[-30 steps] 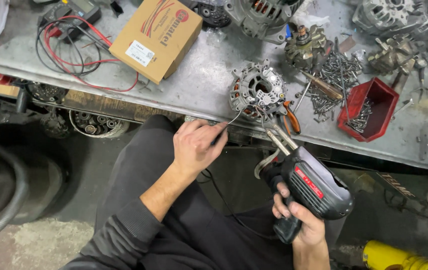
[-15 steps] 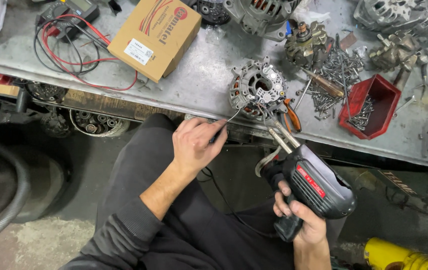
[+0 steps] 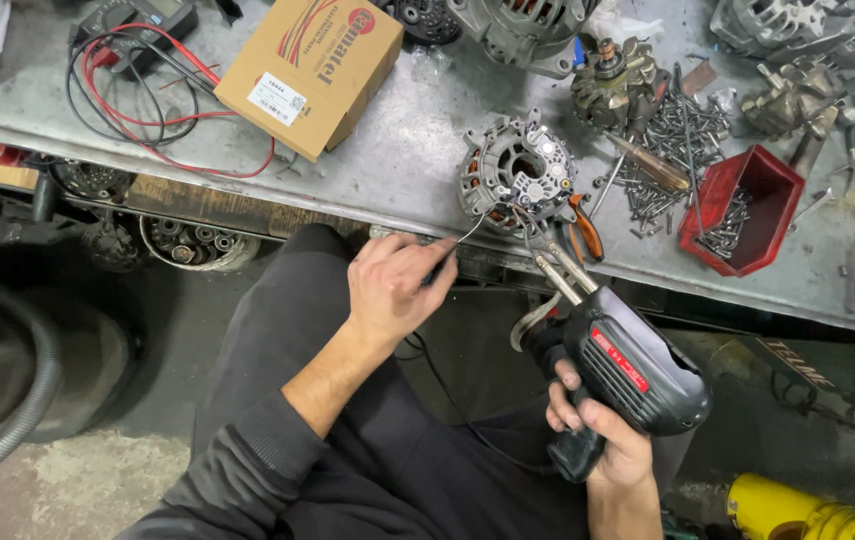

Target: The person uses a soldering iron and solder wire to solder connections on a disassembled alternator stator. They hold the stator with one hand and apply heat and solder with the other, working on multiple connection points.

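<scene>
Left hand (image 3: 398,285): fingers pinching solder wire (image 3: 468,233), now nearer the stator (image 3: 516,172).
Right hand (image 3: 603,440): wrapped round soldering gun (image 3: 628,370), tip edged closer.

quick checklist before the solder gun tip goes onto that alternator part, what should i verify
1. Right hand has a firm grip on the soldering gun: ok.
2. Gun tip is aimed at the alternator part: ok.
3. Left hand holds the thin wire up to the part: ok.
4. Tip is hot: cannot tell.
5. Orange-handled pliers are clear of the tip: not ok, right beside it.
6. Part sits steady at the bench edge: cannot tell.
</scene>
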